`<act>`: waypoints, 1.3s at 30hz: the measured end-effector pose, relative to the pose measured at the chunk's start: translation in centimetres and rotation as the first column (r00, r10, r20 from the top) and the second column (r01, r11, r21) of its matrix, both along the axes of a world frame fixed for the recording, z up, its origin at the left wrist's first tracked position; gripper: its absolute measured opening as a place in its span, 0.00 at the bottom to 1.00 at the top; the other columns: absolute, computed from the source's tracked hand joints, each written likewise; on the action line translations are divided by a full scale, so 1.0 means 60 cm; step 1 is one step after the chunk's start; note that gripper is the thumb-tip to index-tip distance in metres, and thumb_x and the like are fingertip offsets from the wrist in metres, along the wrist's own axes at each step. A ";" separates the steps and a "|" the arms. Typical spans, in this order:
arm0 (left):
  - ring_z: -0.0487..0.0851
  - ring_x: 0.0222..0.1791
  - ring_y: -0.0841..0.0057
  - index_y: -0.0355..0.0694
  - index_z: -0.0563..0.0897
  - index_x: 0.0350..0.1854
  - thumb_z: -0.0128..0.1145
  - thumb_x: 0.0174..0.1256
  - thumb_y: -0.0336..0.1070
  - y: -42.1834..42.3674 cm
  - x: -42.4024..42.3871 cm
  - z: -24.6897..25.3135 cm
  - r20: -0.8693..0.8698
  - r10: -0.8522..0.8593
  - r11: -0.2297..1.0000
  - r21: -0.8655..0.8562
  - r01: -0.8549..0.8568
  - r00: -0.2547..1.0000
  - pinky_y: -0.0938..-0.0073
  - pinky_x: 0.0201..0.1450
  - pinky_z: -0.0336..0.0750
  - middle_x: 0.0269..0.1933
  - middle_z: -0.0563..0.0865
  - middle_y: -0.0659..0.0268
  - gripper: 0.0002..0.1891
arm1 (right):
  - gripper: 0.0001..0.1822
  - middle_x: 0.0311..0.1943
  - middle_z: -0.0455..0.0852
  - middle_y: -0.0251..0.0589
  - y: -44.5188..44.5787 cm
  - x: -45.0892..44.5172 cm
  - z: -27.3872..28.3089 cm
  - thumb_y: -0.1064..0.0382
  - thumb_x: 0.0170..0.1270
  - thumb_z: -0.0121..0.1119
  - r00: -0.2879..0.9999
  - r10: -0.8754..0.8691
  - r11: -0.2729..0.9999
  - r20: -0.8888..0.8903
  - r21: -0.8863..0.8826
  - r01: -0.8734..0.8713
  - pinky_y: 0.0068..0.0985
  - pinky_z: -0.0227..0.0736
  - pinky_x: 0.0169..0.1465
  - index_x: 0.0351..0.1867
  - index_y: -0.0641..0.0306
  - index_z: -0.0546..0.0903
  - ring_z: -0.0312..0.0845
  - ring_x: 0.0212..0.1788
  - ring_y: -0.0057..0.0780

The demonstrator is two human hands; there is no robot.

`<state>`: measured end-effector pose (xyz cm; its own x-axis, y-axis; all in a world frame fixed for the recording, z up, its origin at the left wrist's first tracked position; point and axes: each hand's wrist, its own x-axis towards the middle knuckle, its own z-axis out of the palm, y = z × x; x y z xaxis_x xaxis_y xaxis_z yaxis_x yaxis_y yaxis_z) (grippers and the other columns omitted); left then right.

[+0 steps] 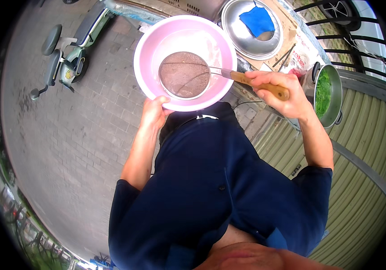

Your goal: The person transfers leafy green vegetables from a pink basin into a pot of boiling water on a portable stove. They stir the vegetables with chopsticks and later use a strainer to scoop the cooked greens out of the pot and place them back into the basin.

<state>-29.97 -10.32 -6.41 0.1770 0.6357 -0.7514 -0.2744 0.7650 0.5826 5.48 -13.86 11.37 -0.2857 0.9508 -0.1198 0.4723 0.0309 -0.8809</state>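
Note:
A pink plastic basin [144, 72] is held in front of me, its near left rim pinched between the thumb and fingers of my left hand [155, 113]. My right hand [279, 91] grips the wooden handle of a round fine-mesh strainer [184, 76]. The strainer's disc lies inside the basin's outline, over its near part; whether it touches the bottom I cannot tell. Light glares on the basin's pale inside. Whether anything lies beneath the mesh is hidden.
A domed metal lid [228, 23] with a blue cloth [258, 21] on it rests on cardboard at the upper right. Beside my right forearm stands a metal pot [336, 98] holding green leaves [323, 92]. Black railings [351, 37] are beyond. A scooter [90, 25] stands on the paving at left.

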 end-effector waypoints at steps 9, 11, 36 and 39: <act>0.90 0.46 0.58 0.26 0.70 0.67 0.54 0.59 0.21 -0.009 -0.011 0.004 -0.003 0.040 0.999 0.024 -0.040 0.999 0.62 0.42 0.92 0.55 0.84 0.49 0.29 | 0.12 0.56 0.89 0.49 -0.007 0.009 -0.006 0.71 0.70 0.64 0.894 -0.377 0.923 -0.243 -0.178 0.341 0.25 0.84 0.49 0.52 0.74 0.84 0.87 0.44 0.26; 0.90 0.47 0.57 0.25 0.69 0.67 0.53 0.59 0.21 -0.011 -0.013 0.012 -0.006 0.068 0.997 0.043 -0.068 0.998 0.61 0.43 0.92 0.55 0.84 0.48 0.29 | 0.11 0.50 0.91 0.46 -0.005 0.003 -0.002 0.70 0.70 0.65 0.885 -0.414 0.910 -0.214 -0.121 0.397 0.23 0.84 0.45 0.50 0.74 0.85 0.88 0.39 0.24; 0.90 0.45 0.55 0.25 0.73 0.62 0.51 0.58 0.21 -0.067 -0.080 -0.019 0.056 0.322 0.946 0.029 -0.324 0.945 0.55 0.40 0.92 0.51 0.85 0.49 0.26 | 0.15 0.32 0.91 0.44 0.100 -0.084 -0.060 0.58 0.69 0.67 0.857 -0.466 0.879 -0.221 -0.225 0.420 0.22 0.79 0.34 0.43 0.72 0.87 0.85 0.28 0.24; 0.90 0.46 0.58 0.31 0.72 0.67 0.55 0.57 0.23 -0.050 -0.065 -0.018 0.091 0.297 0.951 0.062 -0.303 0.951 0.57 0.41 0.91 0.55 0.85 0.51 0.30 | 0.12 0.34 0.92 0.45 0.068 -0.101 -0.062 0.62 0.71 0.67 0.864 -0.445 0.894 -0.237 -0.167 0.415 0.22 0.80 0.33 0.43 0.73 0.86 0.85 0.29 0.24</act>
